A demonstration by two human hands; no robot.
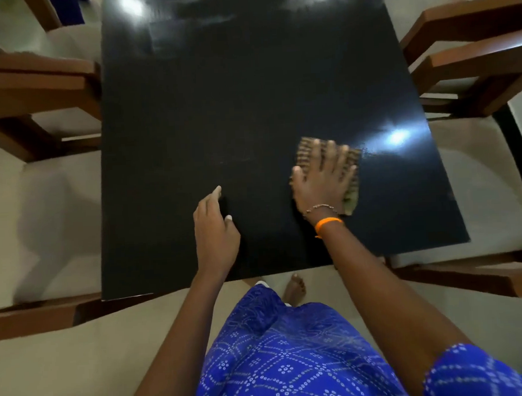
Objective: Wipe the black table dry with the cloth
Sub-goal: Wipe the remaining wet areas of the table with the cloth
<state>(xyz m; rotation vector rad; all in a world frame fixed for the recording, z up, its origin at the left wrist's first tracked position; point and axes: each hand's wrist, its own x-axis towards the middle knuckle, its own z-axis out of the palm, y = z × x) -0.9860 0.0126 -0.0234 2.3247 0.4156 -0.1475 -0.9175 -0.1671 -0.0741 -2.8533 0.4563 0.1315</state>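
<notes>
Resting near the front edge of the black table (220, 109), the left hand (214, 229) holds nothing, its fingers loosely bent. To its right, the right hand (324, 180) presses flat, fingers spread, on the cloth (307, 148), a folded brownish-yellow ribbed piece lying toward the table's front right, beside a bright light reflection (397, 136).

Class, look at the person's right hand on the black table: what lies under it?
Under the flat, spread right hand lies a brown-and-tan striped cloth, pressed on the glossy black table. The cloth's middle and the table beneath are covered, so unseen.
</notes>
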